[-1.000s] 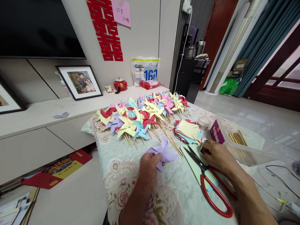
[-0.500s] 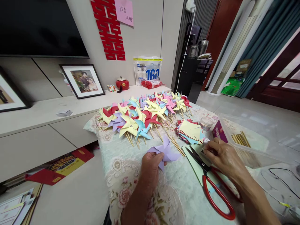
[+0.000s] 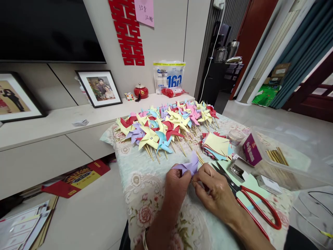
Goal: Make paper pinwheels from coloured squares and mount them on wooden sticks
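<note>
My left hand [image 3: 178, 180] is closed on a purple paper pinwheel [image 3: 189, 166], its folded blades sticking up above the fingers. Close against it, my right hand [image 3: 212, 185] pinches a small pin [image 3: 191, 180], mostly hidden by the fingertips, at the pinwheel's near side. To the right of my right hand lie red-handled scissors [image 3: 235, 187], their blades apart, on green paper [image 3: 251, 184]. Beside them sits an open small box [image 3: 238, 169] with shiny metal bits inside. A stack of coloured paper squares [image 3: 216, 145] lies just beyond.
Many finished pinwheels on sticks [image 3: 166, 126] cover the table's far side. At right stands a clear plastic bin [image 3: 307, 173] with wooden sticks [image 3: 278, 156]. A white small box [image 3: 269, 184] and a round clear container [image 3: 235, 136] are near it. Behind is a low cabinet [image 3: 57, 130].
My right hand has moved left from the small box to the purple pinwheel, uncovering the box. The scissors have shifted slightly, and the camera view has turned a little left.
</note>
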Demonstrator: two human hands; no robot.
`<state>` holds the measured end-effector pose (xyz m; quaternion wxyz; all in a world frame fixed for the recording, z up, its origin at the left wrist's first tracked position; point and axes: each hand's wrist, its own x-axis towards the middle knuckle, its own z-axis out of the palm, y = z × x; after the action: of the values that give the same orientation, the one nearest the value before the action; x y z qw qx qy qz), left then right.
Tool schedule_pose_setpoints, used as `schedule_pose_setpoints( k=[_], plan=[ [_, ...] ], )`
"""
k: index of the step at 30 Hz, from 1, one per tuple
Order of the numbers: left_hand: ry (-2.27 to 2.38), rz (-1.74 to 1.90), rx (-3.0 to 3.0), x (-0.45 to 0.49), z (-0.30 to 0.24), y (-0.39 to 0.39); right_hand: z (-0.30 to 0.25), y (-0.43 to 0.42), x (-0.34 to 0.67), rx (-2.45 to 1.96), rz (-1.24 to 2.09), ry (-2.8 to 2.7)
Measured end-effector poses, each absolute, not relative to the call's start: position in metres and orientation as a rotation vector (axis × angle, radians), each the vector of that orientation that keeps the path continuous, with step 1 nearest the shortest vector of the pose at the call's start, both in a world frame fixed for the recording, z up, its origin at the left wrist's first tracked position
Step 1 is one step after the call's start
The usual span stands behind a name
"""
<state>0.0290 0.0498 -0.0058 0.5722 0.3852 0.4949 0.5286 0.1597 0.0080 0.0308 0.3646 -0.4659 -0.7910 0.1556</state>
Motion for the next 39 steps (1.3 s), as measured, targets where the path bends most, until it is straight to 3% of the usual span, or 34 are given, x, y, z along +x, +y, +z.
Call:
schedule_pose_setpoints(
  k=[25, 39],
  plan=[
    [1.073, 1.185, 0.900, 0.031, -0.004, 0.044, 0.025, 0.009, 0.160, -1.117, 0.128, -1.972],
    [0.893, 1.250, 0.807, 0.032, -0.005, 0.041, 0.026, 0.012, 0.168, -1.273, 0.566, -1.687]
  ],
)
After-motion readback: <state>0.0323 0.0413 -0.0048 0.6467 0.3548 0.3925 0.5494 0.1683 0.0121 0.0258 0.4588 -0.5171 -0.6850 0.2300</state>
